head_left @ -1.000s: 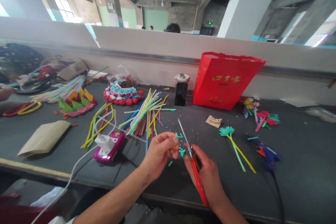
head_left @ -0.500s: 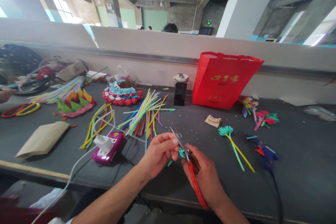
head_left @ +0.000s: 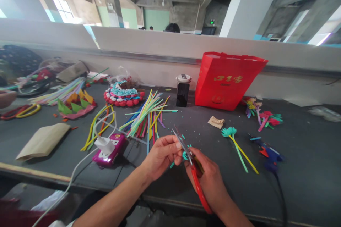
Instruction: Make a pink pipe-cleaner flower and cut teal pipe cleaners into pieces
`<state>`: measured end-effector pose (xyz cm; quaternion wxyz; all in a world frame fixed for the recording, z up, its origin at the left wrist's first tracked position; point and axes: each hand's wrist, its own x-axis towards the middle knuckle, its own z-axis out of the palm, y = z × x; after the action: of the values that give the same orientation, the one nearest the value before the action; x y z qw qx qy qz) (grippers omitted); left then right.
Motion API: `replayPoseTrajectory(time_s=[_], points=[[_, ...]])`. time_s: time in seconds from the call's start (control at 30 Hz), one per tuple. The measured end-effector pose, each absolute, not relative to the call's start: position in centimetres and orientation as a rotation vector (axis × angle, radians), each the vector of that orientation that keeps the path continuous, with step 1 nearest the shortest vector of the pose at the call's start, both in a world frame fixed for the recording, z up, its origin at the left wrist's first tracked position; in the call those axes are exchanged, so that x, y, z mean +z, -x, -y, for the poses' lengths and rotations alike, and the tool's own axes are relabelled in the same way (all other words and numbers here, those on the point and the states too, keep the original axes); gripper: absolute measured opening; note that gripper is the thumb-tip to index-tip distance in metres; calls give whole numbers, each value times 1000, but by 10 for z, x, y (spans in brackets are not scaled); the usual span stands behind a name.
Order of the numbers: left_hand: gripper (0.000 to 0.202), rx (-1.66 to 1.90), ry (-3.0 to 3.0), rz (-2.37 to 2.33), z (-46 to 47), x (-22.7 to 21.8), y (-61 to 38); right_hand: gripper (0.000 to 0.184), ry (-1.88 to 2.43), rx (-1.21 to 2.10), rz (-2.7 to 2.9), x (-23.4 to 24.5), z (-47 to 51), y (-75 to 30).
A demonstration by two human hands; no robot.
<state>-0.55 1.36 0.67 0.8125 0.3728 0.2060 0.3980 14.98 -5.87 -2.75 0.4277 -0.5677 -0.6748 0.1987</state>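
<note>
My right hand (head_left: 210,181) grips red-handled scissors (head_left: 195,184), their blades (head_left: 180,141) pointing up and left. My left hand (head_left: 162,156) pinches a small teal piece (head_left: 184,155) right against the blades. Both hands hover over the near edge of the dark table (head_left: 306,170). Small teal scraps (head_left: 173,165) lie on the table under the hands. A finished teal flower on yellow and green stems (head_left: 234,140) lies to the right.
A bundle of coloured straws (head_left: 146,115) lies behind my hands. A purple power strip with a white plug (head_left: 109,147) sits left. A red bag (head_left: 226,79), a phone (head_left: 183,94), a blue glue gun (head_left: 269,154), a brown envelope (head_left: 42,142) and craft pieces (head_left: 122,94) also stand about. Another person's hand (head_left: 6,97) shows at far left.
The scissor blades have swung from pointing nearly upright to leaning left, closing in on the teal piece. My hands have stayed in place.
</note>
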Motion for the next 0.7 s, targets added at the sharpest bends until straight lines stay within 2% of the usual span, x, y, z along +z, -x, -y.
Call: replayPoseTrajectory(time_s=[0.2, 0.47, 0.7], points=[[21, 850, -797, -451, -13, 7, 6, 36, 1407, 530, 1653, -27, 59, -149], [14, 843, -778, -426, -13, 6, 6, 27, 1442, 518, 1620, -23, 58, -149], [16, 844, -915, -581, -18, 2, 6, 35, 1534, 582, 1542, -26, 56, -163]])
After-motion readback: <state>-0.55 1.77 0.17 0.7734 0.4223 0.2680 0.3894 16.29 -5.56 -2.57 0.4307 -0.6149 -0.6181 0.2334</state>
